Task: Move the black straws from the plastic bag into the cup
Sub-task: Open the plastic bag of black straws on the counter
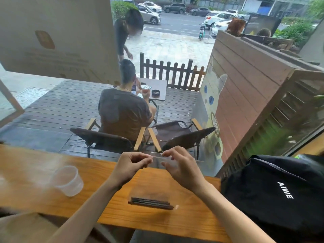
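Observation:
A clear plastic bag (152, 183) hangs upright above the wooden counter (35, 190). Several black straws (151, 202) lie in a bundle along its bottom. My left hand (130, 166) pinches the bag's top edge on the left side. My right hand (180, 165) pinches the same edge on the right, thumb and forefinger at the seal. A clear plastic cup (67, 180) stands on the counter to the left of my left arm, tilted in the wide-angle view and with nothing visible inside.
A black bag with white lettering (273, 193) sits on the counter's right end, close to my right forearm. A window runs directly behind the counter; beyond it a person sits on a deck chair at an outdoor table.

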